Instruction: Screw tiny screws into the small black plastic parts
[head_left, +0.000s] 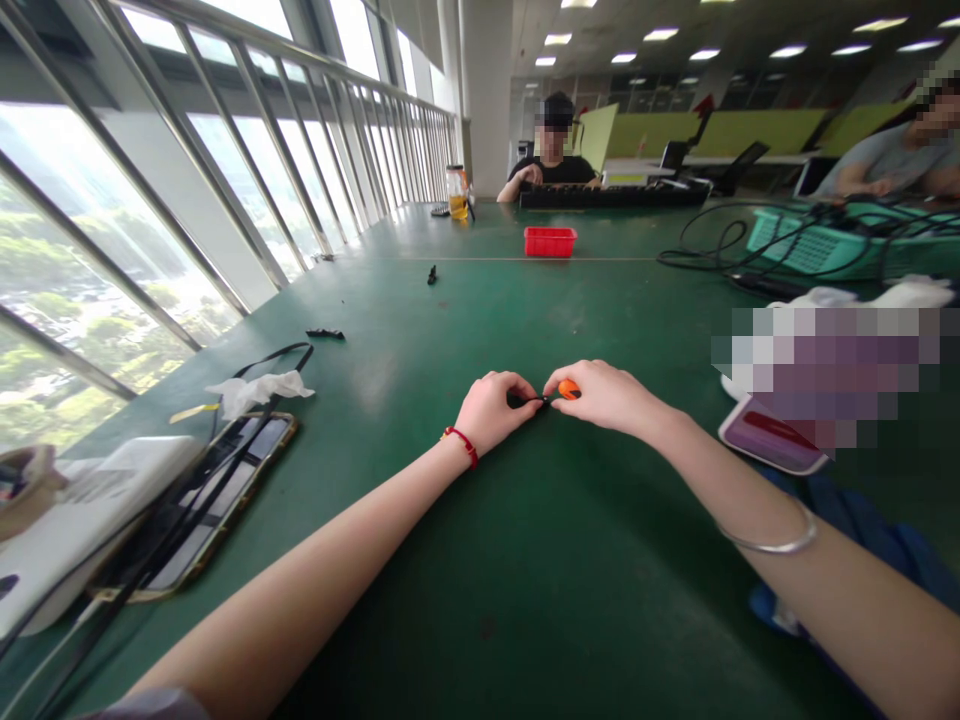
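Over the middle of the green table, my left hand [491, 410] is closed in a pinch on a small black piece [546, 400], too small to name. My right hand [609, 398] faces it, closed around an orange object [569, 389] that looks like a handle. Most of that object is hidden by the fingers, so its kind cannot be made out. The right fingertips meet the left ones at the black piece, or come very close to it.
A red tray [550, 242] stands farther back on the green table [465, 580]. Small black parts [325, 334] lie left. A phone [225, 505] with cables is near left; another phone [776, 434] lies right. A cable-filled teal basket [806, 245] sits back right. Two people sit beyond.
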